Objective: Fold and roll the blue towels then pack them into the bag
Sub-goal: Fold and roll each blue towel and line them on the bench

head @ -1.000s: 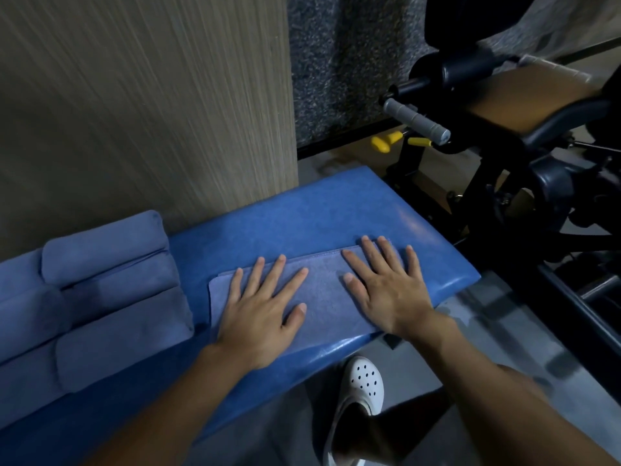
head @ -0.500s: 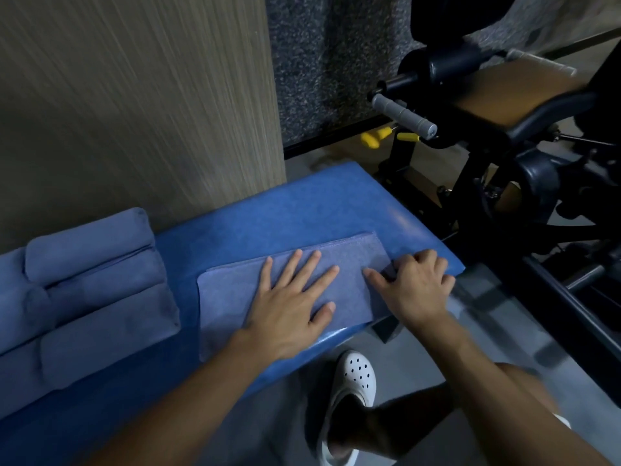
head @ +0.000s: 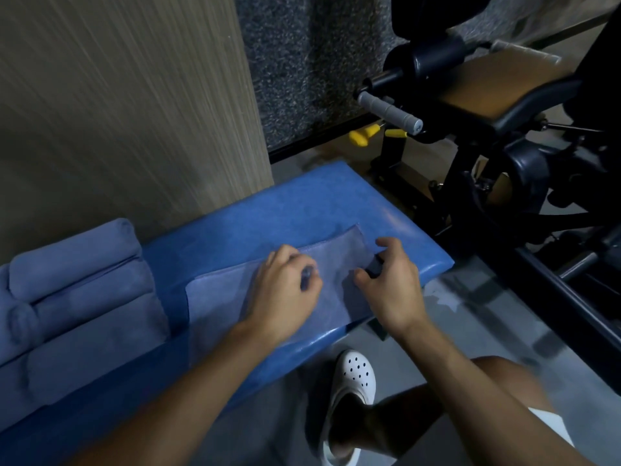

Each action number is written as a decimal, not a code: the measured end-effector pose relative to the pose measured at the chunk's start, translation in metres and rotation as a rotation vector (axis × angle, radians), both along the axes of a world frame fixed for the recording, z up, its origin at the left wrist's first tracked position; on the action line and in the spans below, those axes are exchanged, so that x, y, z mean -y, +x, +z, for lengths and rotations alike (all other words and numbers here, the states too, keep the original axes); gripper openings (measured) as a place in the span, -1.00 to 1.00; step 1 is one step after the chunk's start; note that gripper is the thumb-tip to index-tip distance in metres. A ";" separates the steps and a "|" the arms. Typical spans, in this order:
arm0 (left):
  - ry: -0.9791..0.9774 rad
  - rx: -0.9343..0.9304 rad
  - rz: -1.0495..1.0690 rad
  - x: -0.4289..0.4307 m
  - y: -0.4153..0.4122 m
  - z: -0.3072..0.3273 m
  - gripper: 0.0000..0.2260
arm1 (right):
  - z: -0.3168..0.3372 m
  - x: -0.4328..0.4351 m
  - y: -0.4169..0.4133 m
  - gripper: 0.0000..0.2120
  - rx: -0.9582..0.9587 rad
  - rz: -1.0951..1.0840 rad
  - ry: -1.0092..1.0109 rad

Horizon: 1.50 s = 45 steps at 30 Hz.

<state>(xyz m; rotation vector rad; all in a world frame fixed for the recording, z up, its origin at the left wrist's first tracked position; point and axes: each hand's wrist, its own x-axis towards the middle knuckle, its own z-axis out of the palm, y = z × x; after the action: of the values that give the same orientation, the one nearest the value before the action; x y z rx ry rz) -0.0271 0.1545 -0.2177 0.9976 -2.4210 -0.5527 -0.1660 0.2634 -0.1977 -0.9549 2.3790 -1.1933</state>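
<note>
Head view: towel (head: 232, 307) long axis runs L-R on bench (head: 302, 210); right hand (head: 391, 287) pinches its right end, left hand (head: 285, 290) curled, seems pinching fabric just beside. Roll prob goes leftward.

Both forearms extend forward. Left hand (head: 285, 290) and right hand (head: 393, 285), palms down, fingers curled, pinch the towel (head: 216, 307).

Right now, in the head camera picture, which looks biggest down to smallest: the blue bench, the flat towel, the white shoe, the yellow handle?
1. blue bench
2. flat towel
3. white shoe
4. yellow handle
The shoe is nearer the camera than the handle, and a leg hides part of it, so their true sizes are less sure.
</note>
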 end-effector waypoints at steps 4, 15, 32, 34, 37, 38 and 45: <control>0.815 -0.138 0.160 0.011 -0.049 0.042 -0.66 | 0.002 -0.003 0.015 -0.43 -0.224 0.188 -0.096; 0.655 -0.164 0.242 0.035 -0.040 0.023 -0.84 | 0.009 -0.005 0.041 -0.66 -0.250 0.379 -0.112; 0.183 0.160 0.151 0.041 0.004 0.016 -0.85 | -0.007 -0.002 0.036 -0.49 -0.252 0.184 0.248; 0.188 0.225 0.219 0.039 0.007 0.019 -0.82 | -0.009 0.008 0.025 -0.49 -0.253 0.131 0.194; 0.208 0.334 0.240 0.038 0.015 0.021 -0.74 | -0.010 0.023 0.008 -0.55 -0.203 0.130 0.116; 0.223 0.346 0.226 0.038 0.018 0.020 -0.71 | -0.009 0.025 0.004 -0.56 -0.164 0.147 0.113; 0.360 0.246 -0.085 0.069 0.037 0.013 -0.31 | -0.011 0.016 -0.008 -0.35 -0.276 0.373 0.278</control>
<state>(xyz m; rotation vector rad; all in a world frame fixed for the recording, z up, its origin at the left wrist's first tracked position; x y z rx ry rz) 0.0094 0.0855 -0.2044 1.1681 -2.6475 -0.9733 -0.1744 0.2471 -0.2088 -1.4568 2.3368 -0.6094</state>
